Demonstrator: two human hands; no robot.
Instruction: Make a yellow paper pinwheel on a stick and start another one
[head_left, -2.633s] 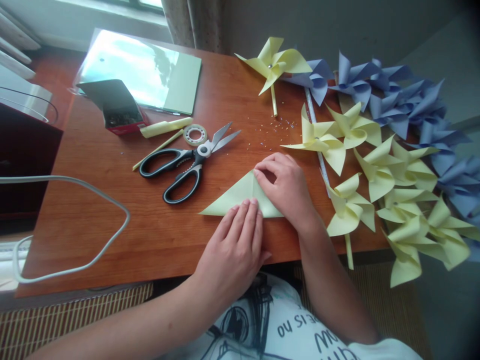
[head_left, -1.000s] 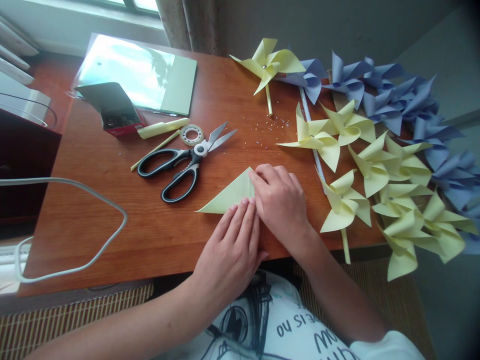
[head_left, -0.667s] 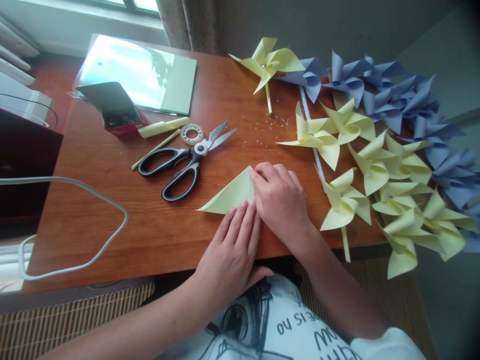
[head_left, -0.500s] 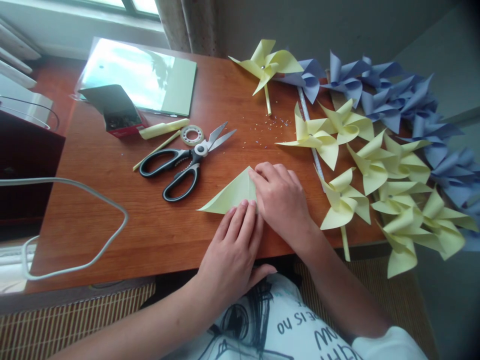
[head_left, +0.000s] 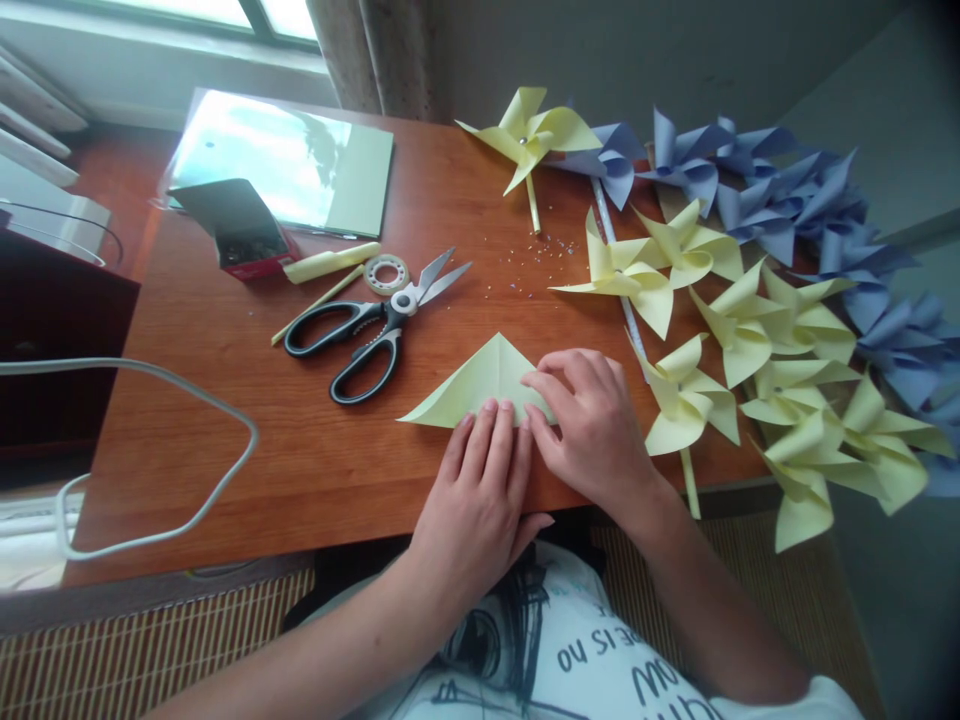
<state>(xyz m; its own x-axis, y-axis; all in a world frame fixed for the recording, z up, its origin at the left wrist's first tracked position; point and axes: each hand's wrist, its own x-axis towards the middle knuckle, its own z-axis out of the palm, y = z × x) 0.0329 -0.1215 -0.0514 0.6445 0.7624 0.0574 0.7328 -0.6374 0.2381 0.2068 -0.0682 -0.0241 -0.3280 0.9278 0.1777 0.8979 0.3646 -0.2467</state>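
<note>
A pale yellow-green sheet of paper (head_left: 469, 385), folded into a triangle, lies on the table with its point away from me and a crease down its middle. My left hand (head_left: 480, 490) lies flat, its straight fingertips pressing on the paper's near folded edge. At the paper's right slope is my right hand (head_left: 589, 425), fingers curved, with thumb and forefinger apart and touching the sheet. Its hand covers the right corner. Black-handled scissors (head_left: 382, 325) lie with blades parted to the left of the paper's tip.
A tape roll (head_left: 386, 274), yellow paper tubes (head_left: 330, 262), an open red box (head_left: 251, 255) and a packet of paper (head_left: 360, 180) lie at the left back. Yellow pinwheels (head_left: 682, 395) and blue pinwheels (head_left: 765, 200) crowd the right. A white cable (head_left: 251, 430) loops at the left.
My right hand has slid from the triangle's tip and middle crease toward its right side, uncovering the right slope. My left hand stays pressed on the near edge.
</note>
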